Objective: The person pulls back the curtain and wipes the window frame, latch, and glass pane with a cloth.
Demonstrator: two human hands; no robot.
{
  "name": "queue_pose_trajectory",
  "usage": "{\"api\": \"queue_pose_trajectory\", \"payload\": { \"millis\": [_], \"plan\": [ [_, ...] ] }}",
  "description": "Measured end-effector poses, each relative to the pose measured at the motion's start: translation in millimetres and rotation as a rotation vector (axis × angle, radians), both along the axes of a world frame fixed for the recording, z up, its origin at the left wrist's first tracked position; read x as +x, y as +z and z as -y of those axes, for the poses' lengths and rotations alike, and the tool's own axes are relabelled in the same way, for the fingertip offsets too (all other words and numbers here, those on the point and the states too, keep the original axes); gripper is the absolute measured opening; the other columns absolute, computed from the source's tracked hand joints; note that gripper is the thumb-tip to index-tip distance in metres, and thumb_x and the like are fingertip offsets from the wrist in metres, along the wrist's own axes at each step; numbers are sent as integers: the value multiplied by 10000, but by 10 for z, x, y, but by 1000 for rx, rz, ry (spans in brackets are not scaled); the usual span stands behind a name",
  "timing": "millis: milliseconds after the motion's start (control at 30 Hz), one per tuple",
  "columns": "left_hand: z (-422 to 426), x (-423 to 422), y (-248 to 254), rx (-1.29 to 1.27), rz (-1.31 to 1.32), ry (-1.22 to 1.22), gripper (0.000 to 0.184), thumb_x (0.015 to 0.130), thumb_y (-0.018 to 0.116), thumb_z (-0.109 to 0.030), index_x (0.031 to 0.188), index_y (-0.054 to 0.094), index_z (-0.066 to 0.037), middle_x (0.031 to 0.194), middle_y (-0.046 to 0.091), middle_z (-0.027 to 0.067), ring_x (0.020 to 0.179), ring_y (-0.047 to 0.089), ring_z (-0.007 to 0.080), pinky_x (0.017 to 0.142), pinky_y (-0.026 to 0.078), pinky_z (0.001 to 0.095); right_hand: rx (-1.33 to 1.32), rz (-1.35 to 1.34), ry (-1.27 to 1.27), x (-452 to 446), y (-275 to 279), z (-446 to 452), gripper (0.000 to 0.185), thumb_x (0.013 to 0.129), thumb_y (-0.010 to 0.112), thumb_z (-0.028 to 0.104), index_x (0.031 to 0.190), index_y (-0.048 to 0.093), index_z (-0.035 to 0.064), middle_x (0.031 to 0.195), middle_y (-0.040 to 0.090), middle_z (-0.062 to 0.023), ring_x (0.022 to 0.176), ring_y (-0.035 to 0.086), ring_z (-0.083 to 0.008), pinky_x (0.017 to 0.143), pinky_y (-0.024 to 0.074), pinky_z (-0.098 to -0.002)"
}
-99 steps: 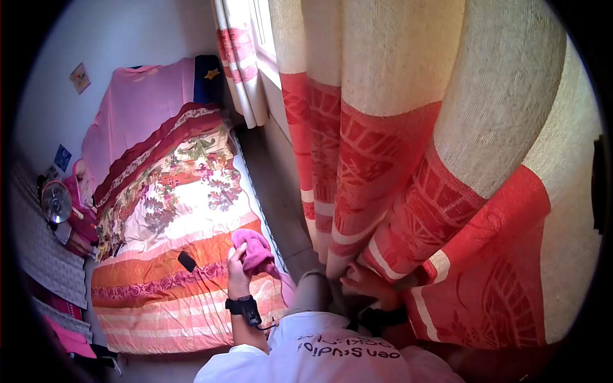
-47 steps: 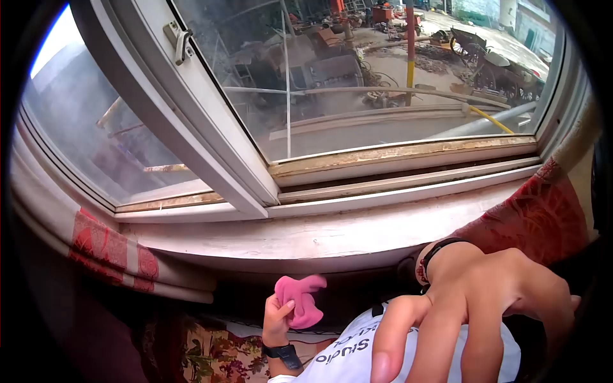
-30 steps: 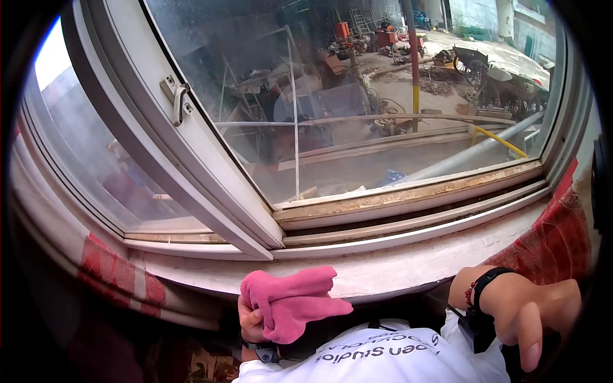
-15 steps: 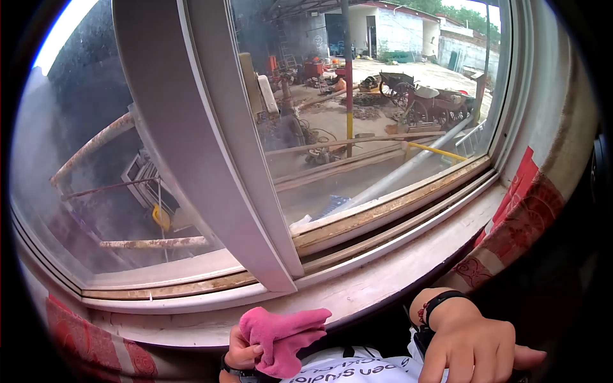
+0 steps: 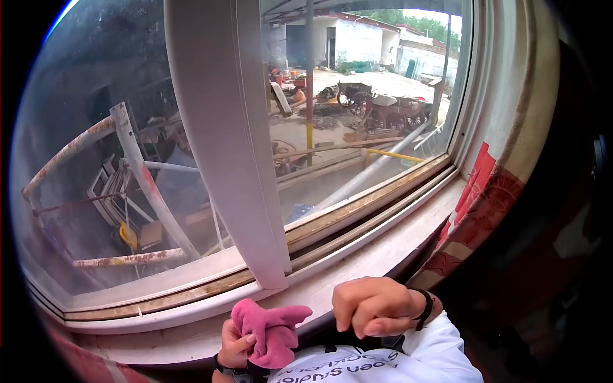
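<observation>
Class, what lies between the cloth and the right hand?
No object: the head view shows a bare gap between the cloth and the right hand, with part of the sill visible beyond.

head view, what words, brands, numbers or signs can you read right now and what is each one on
"oen Studio": dark letters on the person's white cloth shirt, probably only part of the wording.
Second line on the same shirt: too creased and cut off to read surely.
Black wrist device on the left arm: no readable marking.
Pink soft cloth: none visible.
Scene through the white-framed window: nothing readable at this size.
</observation>
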State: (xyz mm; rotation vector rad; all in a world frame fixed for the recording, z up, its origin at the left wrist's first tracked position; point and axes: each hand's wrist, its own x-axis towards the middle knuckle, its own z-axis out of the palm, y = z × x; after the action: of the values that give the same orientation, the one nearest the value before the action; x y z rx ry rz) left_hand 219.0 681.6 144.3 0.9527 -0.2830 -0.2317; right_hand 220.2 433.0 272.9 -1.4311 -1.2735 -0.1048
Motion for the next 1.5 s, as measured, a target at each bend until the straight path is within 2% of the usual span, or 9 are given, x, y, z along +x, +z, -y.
{"api": "queue_pose_trajectory", "payload": {
  "millis": [133, 333, 567, 733, 867, 1200, 1267, 1400, 1500],
  "plan": [
    [30, 35, 78, -40, -8, -31, 457, 676, 597, -118, 1050, 420, 76, 971, 538, 152, 897, 542, 228, 808, 428, 329, -446, 134, -343, 184, -502, -244, 356, 727, 617, 300, 846, 453, 8, 781, 474, -125, 698, 493, -263, 599, 406, -329],
    [270, 46, 409, -87, 112, -6, 703, 607, 646, -128, 1181, 287, 62, 1121, 444, 172, 1013, 487, 254, 884, 385, 353, -483, 237, -312, 218, -747, -357, 810, 610, 702, 330, 1200, 279, -30, 1180, 369, -182, 1028, 409, -358, 871, 339, -402],
    [286, 49, 602, -114, 221, -180, 620, 673, 547, 89, 1224, 272, 23, 1197, 392, 146, 1105, 420, 235, 944, 321, 380, -190, 282, -448, 418, -934, -282, 573, 533, 681, 66, 1065, 477, -1, 997, 523, -134, 893, 494, -308, 773, 395, -377],
    [194, 4, 699, -16, 243, -39, 610, 677, 530, 99, 1219, 257, 29, 1165, 424, 166, 1083, 444, 251, 922, 352, 379, 30, -172, -533, 352, -665, 105, 437, 604, 603, -70, 1025, 518, 13, 861, 582, -124, 735, 573, -186, 642, 452, -250],
    [147, 77, 943, 28, -98, -30, 595, 699, 488, 67, 1223, 210, 11, 1098, 445, 250, 1015, 486, 274, 867, 396, 343, 22, 33, -608, 366, -293, 386, 441, 570, 566, -120, 988, 519, 10, 838, 576, -131, 743, 586, -233, 652, 454, -261],
    [520, 134, 1364, 831, 610, -28, 688, 742, 606, -219, 1243, 194, 13, 1217, 318, 148, 1151, 313, 222, 957, 232, 351, -391, 419, -771, 490, 665, -29, 203, 601, 582, 73, 793, 522, 41, 561, 548, -124, 546, 567, -286, 486, 442, -311],
    [714, 128, 1262, 698, 754, -10, 761, 704, 648, -198, 1264, 170, -7, 1233, 300, 146, 1164, 295, 232, 967, 211, 349, -431, 508, -659, 476, 673, -215, 158, 601, 559, 74, 691, 463, -14, 526, 530, -148, 517, 551, -316, 444, 415, -361],
    [737, 273, 1110, 719, 652, 202, 596, 697, 614, -50, 1190, 282, -8, 1153, 401, 124, 1034, 434, 204, 846, 362, 298, -388, 522, -644, 531, 755, -342, 183, 590, 575, 86, 688, 469, -27, 550, 533, -172, 548, 554, -325, 475, 423, -368],
    [607, 370, 1285, 930, 769, 403, 356, 683, 563, 17, 1023, 460, 4, 825, 569, 93, 771, 547, 143, 701, 426, 255, -400, 448, -634, 657, 821, -208, 222, 585, 585, 94, 746, 487, -25, 584, 543, -177, 589, 556, -336, 516, 430, -375]
  ]
}}
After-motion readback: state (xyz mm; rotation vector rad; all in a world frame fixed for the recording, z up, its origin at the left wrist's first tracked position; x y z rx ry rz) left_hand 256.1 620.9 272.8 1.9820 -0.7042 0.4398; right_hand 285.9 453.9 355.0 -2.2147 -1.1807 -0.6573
